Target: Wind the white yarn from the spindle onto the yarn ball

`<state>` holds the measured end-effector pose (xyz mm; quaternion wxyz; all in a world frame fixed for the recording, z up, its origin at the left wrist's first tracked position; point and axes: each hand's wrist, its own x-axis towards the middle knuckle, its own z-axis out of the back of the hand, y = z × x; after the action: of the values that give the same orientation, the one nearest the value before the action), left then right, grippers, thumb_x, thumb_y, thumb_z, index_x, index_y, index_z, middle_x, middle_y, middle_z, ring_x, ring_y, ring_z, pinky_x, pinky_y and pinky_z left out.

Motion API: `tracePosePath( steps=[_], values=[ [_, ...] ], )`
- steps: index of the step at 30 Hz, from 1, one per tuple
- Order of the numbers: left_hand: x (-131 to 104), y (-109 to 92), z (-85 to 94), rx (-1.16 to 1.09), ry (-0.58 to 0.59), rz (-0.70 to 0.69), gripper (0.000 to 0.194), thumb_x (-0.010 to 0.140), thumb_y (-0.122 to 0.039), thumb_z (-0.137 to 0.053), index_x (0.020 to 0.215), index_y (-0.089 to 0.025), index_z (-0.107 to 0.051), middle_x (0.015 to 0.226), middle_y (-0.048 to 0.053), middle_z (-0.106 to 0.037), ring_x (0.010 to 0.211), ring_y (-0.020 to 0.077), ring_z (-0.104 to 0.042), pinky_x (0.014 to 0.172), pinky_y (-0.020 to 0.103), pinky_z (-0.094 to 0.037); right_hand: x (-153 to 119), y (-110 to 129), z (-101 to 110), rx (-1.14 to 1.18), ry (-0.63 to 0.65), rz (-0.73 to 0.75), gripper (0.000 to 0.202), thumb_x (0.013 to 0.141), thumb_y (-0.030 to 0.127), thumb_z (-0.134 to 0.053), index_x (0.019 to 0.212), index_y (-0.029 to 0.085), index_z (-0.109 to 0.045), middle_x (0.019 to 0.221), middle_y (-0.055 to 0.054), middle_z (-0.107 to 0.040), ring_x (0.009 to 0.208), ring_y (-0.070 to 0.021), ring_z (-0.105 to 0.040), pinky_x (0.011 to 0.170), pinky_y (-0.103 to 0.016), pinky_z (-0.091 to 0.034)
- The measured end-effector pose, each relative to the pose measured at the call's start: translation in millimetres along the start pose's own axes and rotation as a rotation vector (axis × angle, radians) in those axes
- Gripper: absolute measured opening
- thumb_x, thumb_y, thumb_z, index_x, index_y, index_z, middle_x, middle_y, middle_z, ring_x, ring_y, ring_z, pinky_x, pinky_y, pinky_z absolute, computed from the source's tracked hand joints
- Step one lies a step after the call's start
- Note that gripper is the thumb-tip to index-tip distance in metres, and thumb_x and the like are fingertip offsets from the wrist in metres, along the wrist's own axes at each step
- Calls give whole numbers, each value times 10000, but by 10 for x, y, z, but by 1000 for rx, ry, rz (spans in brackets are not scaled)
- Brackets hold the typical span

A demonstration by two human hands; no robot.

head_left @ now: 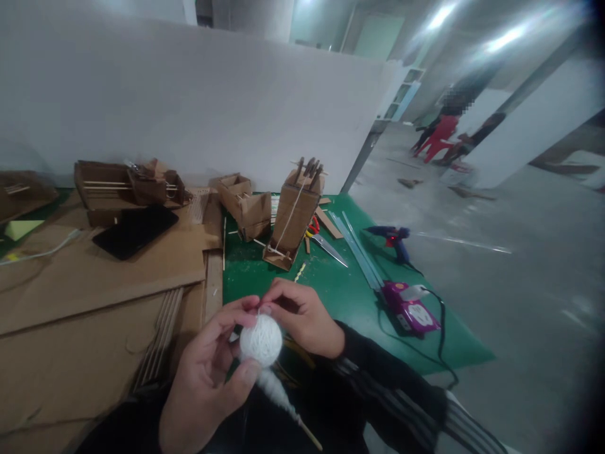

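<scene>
i have the left hand (201,372) curved at seven o'clock, thumb and fingers gripping a round, white yarn ball (263,342), which lies at that hand's two o'clock. my right hand (307,318), forearm entering from four o'clock, is bent, thumb and forefinger pinching a thin white strand (258,311) at the ball's twelve o'clock. a slender wooden stick wrapped in fluffy white fibre (278,396) points toward five o'clock.
</scene>
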<state>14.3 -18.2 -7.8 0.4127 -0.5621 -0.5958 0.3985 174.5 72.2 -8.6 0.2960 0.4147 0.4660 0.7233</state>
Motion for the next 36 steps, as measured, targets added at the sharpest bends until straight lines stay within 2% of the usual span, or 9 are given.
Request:
tracePosePath(
  steps=[5, 9, 12, 18, 21, 24, 26, 31, 36],
  values=[
    [1, -6, -26, 27, -52, -19, 224, 812, -272, -738, 1021, -268, -658, 1201, 47, -705, 1110, 175, -652, 918, 199, -488, -119, -19, -83, -68, -24, 16, 162, 892, 246, -607, 754, 162, -597, 700, 11, -530, 614, -108, -449, 576, -233, -351],
    [9, -14, -55, 80, -129, -9, 272, 825, -291, -720, 1071, -272, -607, 1167, 41, -716, 1080, 175, -661, 905, 221, -502, -219, 89, -135, -216, 30, 74, 154, 854, 140, -549, 706, 173, -523, 657, 28, -478, 600, -106, -426, 572, -230, -327],
    [10, -14, -58, 147, -144, 12, 264, 856, -319, -679, 1100, -254, -600, 1193, 57, -689, 1056, 182, -661, 888, 229, -511, -290, 201, -132, -301, 63, 109, 117, 817, 98, -514, 730, 177, -529, 675, 13, -506, 632, -119, -451, 586, -234, -337],
    [7, 18, -11, 188, -64, 20, 272, 881, -297, -650, 1142, -234, -610, 1173, 73, -680, 1056, 199, -647, 884, 245, -512, -377, 496, -2, -347, 123, 196, 129, 772, 67, -507, 758, 195, -515, 675, -1, -531, 656, -139, -467, 603, -250, -362],
    [22, 42, 29, 226, 35, -4, 238, 882, -247, -647, 1120, -247, -645, 1205, 68, -612, 1100, 203, -608, 891, 237, -503, -343, 645, 75, -355, 182, 255, 138, 768, 55, -498, 762, 191, -523, 684, -14, -530, 662, -147, -461, 603, -262, -367],
    [27, 46, 43, 225, 154, -43, 223, 872, -226, -653, 1091, -255, -678, 1186, 64, -562, 1087, 208, -592, 868, 234, -506, -239, 702, 147, -376, 238, 290, 138, 827, 56, -502, 795, 168, -576, 728, -41, -554, 695, -153, -481, 628, -265, -394],
    [14, 39, 29, 168, 172, -20, 254, 865, -228, -661, 1117, -259, -659, 1124, 59, -594, 1025, 199, -616, 854, 237, -511, -140, 667, 188, -362, 257, 319, 132, 887, 88, -522, 833, 155, -622, 768, -62, -587, 735, -159, -508, 652, -262, -420],
    [-45, 35, -24, 29, 55, 52, 348, 795, -243, -743, 1109, -284, -598, 1022, 23, -670, 887, 164, -658, 794, 221, -532, 93, 412, 235, -186, 240, 279, 228, 948, 325, -591, 845, 149, -695, 743, -44, -607, 691, -139, -541, 626, -245, -446],
    [-70, 19, -30, 78, -27, -34, 279, 763, -221, -762, 1035, -262, -715, 1194, 50, -595, 1051, 191, -623, 835, 185, -528, 111, 87, 137, -71, 100, 67, 311, 892, 431, -648, 798, 137, -684, 728, -19, -572, 640, -120, -518, 585, -238, -420]
  ],
)
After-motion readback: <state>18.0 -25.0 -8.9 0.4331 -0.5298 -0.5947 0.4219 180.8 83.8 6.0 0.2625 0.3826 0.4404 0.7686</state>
